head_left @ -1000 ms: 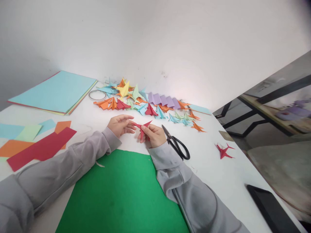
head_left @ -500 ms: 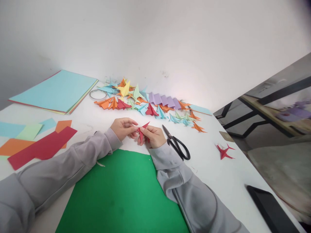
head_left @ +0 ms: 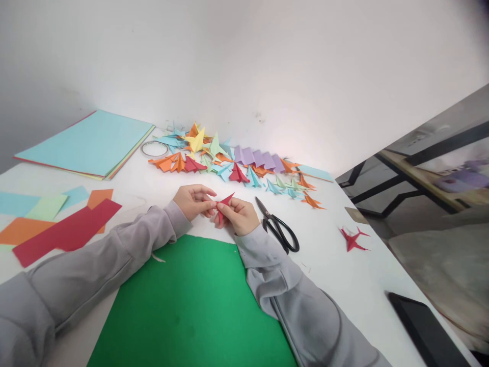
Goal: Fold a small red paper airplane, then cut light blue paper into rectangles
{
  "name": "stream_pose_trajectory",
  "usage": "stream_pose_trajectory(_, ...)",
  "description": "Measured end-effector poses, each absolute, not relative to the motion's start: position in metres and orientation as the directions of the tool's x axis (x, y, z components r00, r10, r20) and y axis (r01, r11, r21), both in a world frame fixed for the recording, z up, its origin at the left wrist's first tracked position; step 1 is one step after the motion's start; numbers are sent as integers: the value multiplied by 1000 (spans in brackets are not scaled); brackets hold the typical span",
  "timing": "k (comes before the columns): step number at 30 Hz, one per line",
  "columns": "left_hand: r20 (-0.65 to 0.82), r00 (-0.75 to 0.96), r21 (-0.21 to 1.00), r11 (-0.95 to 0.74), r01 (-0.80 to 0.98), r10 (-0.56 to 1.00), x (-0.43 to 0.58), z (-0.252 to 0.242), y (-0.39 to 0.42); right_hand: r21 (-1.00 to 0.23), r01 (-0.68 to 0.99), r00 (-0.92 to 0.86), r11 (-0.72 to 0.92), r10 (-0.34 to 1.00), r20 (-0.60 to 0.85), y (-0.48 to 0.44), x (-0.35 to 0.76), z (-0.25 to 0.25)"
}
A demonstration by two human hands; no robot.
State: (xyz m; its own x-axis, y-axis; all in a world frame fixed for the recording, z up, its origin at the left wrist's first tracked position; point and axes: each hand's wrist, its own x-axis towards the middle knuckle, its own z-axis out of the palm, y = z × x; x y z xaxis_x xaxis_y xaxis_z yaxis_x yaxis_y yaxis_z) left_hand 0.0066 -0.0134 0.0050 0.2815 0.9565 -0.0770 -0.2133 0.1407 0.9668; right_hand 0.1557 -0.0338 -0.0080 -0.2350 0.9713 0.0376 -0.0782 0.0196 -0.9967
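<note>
Left hand [head_left: 193, 200] and right hand [head_left: 240, 215] both pinch the red folded paper piece [head_left: 224, 203], scissors [head_left: 278, 228] at 3 o'clock. Judged light, thin, crease-prone: grip along folded edges.

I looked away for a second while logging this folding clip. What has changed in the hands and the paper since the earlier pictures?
The left hand moved right until its fingertips met the red folded paper, which the right hand has held throughout. The paper's left point, free a second ago, is now pinched between both hands. The scissors, green sheet and pile of folded shapes lie as before.
</note>
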Motion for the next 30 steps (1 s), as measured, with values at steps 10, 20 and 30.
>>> stream_pose_trajectory(10,-188,359,899,308,-312,914,5,6,-11,-992,-127,-235,12,971,42,-33,158,-8)
stream_pose_trajectory(20,-285,371,841,416,-345,884,6,15,-15,-969,-231,-241,-83,970,-26,-31,161,-7)
stream_pose_trajectory(30,-307,357,839,428,-335,882,6,19,-14,-979,-200,-241,-47,971,3,-29,161,-9)
